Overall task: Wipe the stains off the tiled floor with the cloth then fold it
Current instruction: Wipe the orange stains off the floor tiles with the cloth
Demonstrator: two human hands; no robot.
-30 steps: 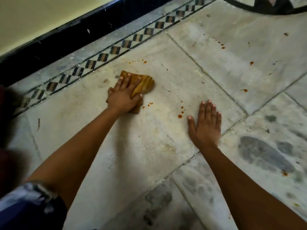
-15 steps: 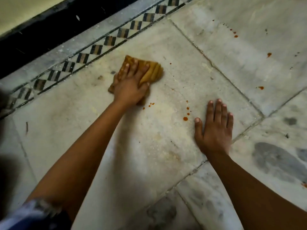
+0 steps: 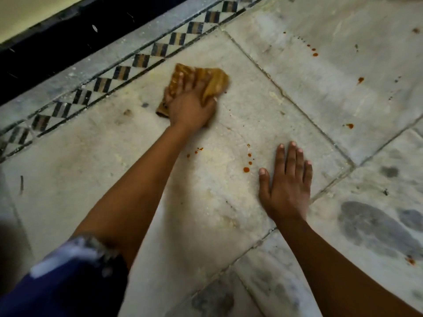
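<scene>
I am mid-wipe: my left hand presses the ochre cloth onto the tiled floor near the chequered border, fingers stretched across it. My right hand lies flat and spread, bracing me. Red stains sit between my hands. Next, I judge, the cloth must sweep back over them under firm pressure.

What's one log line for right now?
left hand: presses cloth on floor | right hand: flat on floor | stains: some unwiped | fold: not done
</scene>
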